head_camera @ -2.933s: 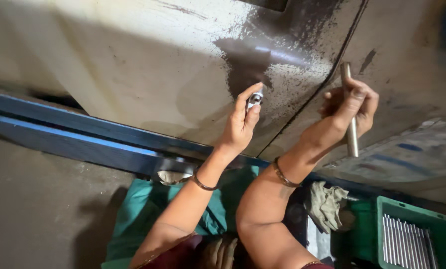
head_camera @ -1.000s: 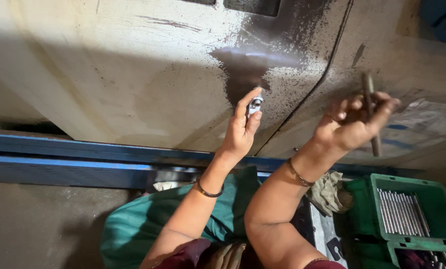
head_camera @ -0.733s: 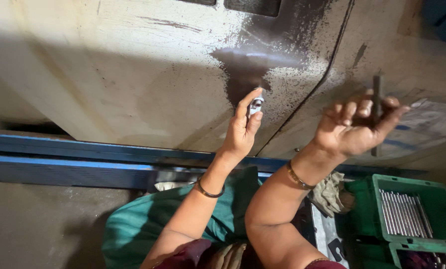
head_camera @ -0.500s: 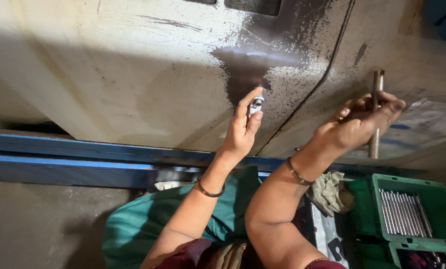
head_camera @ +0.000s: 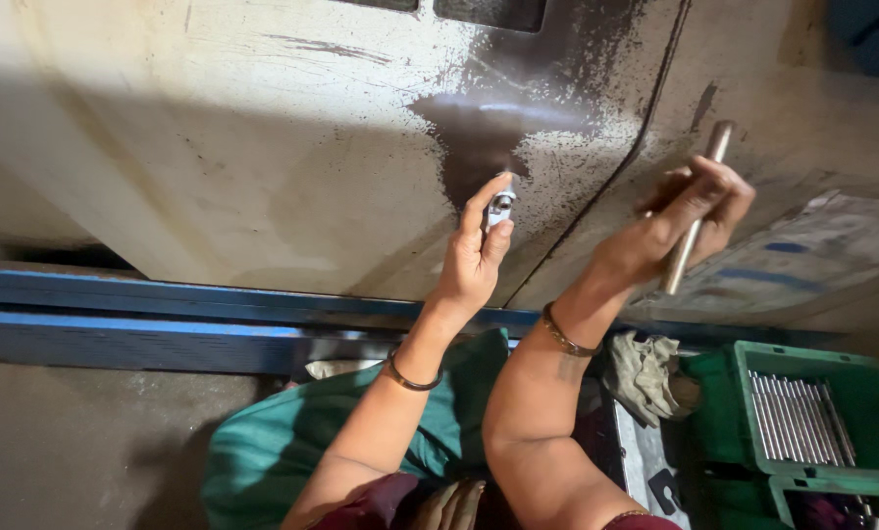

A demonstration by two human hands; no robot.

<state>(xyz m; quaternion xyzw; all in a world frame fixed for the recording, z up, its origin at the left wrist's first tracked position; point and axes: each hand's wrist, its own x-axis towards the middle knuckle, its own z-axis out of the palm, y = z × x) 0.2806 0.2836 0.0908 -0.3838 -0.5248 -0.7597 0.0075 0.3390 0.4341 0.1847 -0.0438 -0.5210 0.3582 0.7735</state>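
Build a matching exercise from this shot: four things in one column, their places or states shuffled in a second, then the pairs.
Things
1. small shiny metal part
2. metal rod
3. green crate
4. grey rag

Places
A. held in the right hand
B. lower right, with a row of rods inside
C. pinched in the left hand, against the stained panel
D. crumpled left of the crate

Pairs: 1-C, 2-A, 3-B, 4-D

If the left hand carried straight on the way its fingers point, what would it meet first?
The left hand holds a small shiny metal piece, fingers pointing up at the dark oily patch on the machine panel. It would probably meet that patch first; whether the piece already touches is unclear.
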